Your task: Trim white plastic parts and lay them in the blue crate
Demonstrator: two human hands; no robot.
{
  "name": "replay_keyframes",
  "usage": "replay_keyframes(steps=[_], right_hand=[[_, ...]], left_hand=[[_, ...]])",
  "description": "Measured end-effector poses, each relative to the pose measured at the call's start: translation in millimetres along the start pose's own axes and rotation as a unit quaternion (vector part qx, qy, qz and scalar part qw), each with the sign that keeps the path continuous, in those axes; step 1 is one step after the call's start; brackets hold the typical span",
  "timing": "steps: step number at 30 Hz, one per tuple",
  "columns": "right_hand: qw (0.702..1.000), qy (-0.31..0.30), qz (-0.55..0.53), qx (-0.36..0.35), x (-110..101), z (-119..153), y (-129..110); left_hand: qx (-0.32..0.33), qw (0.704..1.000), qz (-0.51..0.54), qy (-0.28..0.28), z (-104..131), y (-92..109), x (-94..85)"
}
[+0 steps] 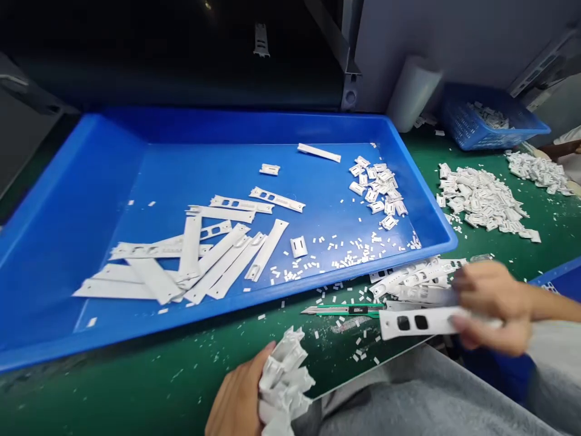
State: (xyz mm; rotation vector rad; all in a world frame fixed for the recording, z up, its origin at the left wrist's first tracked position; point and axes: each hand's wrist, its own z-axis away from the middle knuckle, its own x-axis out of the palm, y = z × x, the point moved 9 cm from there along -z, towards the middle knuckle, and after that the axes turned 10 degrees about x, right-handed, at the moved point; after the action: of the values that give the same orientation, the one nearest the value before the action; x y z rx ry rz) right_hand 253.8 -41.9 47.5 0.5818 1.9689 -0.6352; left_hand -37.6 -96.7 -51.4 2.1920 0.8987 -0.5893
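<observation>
While we survey the head view, we record: our left hand (238,393), closed around a bunch of small white pieces (285,381) at the desk (113,393); our right hand (503,303), blurred, pinching one long white strip (436,321) with two openings, near a green cutter (356,310); beyond, one blue tray (195,169) bearing loose strips (189,248) and slotted pieces (298,247).

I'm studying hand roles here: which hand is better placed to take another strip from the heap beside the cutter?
Probably the right hand: it is close to the heap, apparently holding one white strip. The left hand is farther away and full of white pieces.
</observation>
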Motion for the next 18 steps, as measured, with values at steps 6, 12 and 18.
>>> replay_keyframes(steps=[6,12,18], right_hand=[[0.990,0.011,0.101,-0.093,33.8,37.6,0.5],[0.987,-0.005,0.137,-0.082,48.3,43.7,20.0],[0.986,-0.035,0.154,-0.048,42.3,49.8,7.3]], left_hand=[[0.045,0.999,-0.011,-0.011,-4.9,4.7,2.8],[0.045,0.999,-0.028,-0.006,-5.4,7.1,3.0],[0.055,0.998,-0.026,-0.011,-12.0,10.9,3.2]])
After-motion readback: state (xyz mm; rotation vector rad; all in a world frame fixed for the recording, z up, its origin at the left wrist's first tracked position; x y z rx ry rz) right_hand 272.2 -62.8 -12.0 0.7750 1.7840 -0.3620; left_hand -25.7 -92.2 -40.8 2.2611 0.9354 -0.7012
